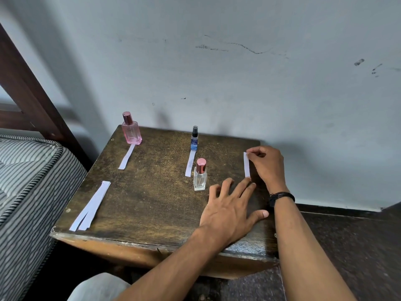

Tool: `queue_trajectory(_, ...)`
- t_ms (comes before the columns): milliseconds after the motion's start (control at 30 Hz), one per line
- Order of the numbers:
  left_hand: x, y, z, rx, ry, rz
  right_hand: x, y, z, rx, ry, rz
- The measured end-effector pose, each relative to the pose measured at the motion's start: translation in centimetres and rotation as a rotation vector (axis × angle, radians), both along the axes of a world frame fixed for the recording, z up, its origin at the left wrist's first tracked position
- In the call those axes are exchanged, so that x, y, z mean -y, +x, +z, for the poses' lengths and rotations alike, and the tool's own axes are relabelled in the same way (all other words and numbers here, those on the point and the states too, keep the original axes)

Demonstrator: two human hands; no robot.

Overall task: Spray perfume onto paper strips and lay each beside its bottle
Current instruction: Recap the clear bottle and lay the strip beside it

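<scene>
**Wooden tabletop** standing against a wall, with a striped mattress lying to its left.

- **Hands.** The left hand is lying flat on the wood, straight and spread, gripping nothing. Its fingertips are pressing down the near end of the paper strip. The right hand is pinching the far end of that strip between its curled fingers and thumb.
- **Bottles.** The pink bottle and the blue bottle are each standing at the head of a laid strip, the second strip and the third strip. The clear bottle is standing just beside the third strip. It is to the left of the held strip, apart from it and nearer the left hand.
- **Held strip.** It is lying near the tabletop's right edge, with its long axis running from the person toward the wall. Judged from this layout, closing the gap between strip and clear bottle is the step remaining.
- **Spare strips** are lying at the front left.
</scene>
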State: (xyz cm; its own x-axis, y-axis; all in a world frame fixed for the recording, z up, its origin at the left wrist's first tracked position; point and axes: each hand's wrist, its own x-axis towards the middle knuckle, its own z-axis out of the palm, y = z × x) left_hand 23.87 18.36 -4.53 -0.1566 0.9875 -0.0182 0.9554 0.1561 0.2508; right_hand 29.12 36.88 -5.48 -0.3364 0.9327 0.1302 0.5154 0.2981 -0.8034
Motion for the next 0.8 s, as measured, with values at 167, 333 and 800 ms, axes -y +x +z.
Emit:
queue_trajectory(167, 0.0, -0.1, -0.1, 0.032, 0.023, 0.0, 0.2, 0.0, 0.4, -0.054, -0.021, -0.038)
queue_trajectory(333, 0.2, -0.1, 0.2, 0.099, 0.134, 0.019, 0.8, 0.1, 1.9, -0.218, -0.027, -0.117)
queue_trajectory(800, 7.3, -1.8, 2.8, 0.906, 1.12, 0.678, 10.0, -0.6, 3.2, -0.059, -0.153, 0.323)
